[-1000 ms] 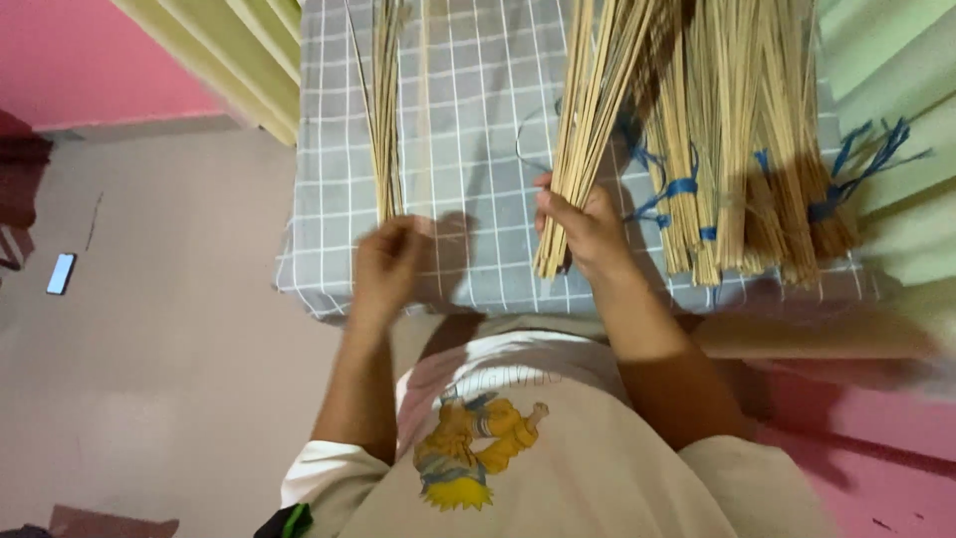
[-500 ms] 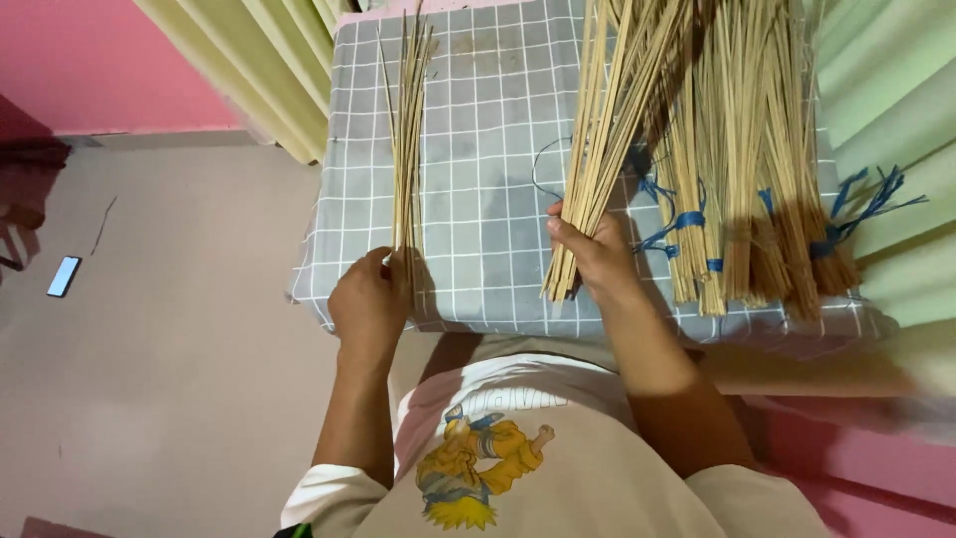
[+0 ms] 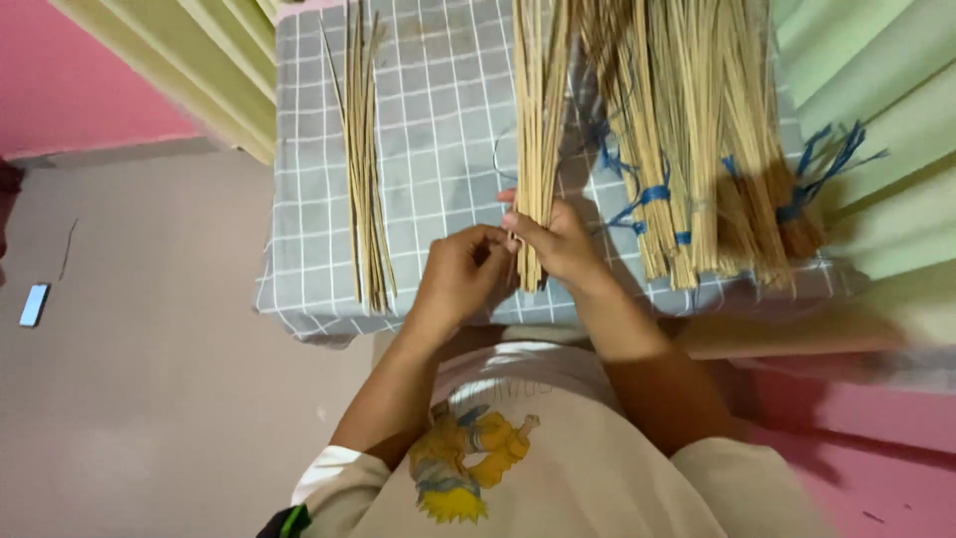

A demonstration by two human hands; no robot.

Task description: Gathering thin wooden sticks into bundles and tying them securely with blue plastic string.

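The grey cloth with a white grid [image 3: 448,120] covers a raised surface; its far edge is cut off by the frame. On its right side lie thick bundles of pale straw-coloured sticks tied with blue ribbon [image 3: 697,149], their far ends out of view. Near centre, the right hand [image 3: 558,244] is closed round a loose sheaf of thin tan sticks [image 3: 538,110], gripping close to its near end. The left hand [image 3: 463,274] meets it there, fingertips pinched at the sheaf's near ends; whether one stick is pinched cannot be made out. Left of both hands, well apart, a small flat row of the same thin sticks [image 3: 363,179] lies on the cloth.
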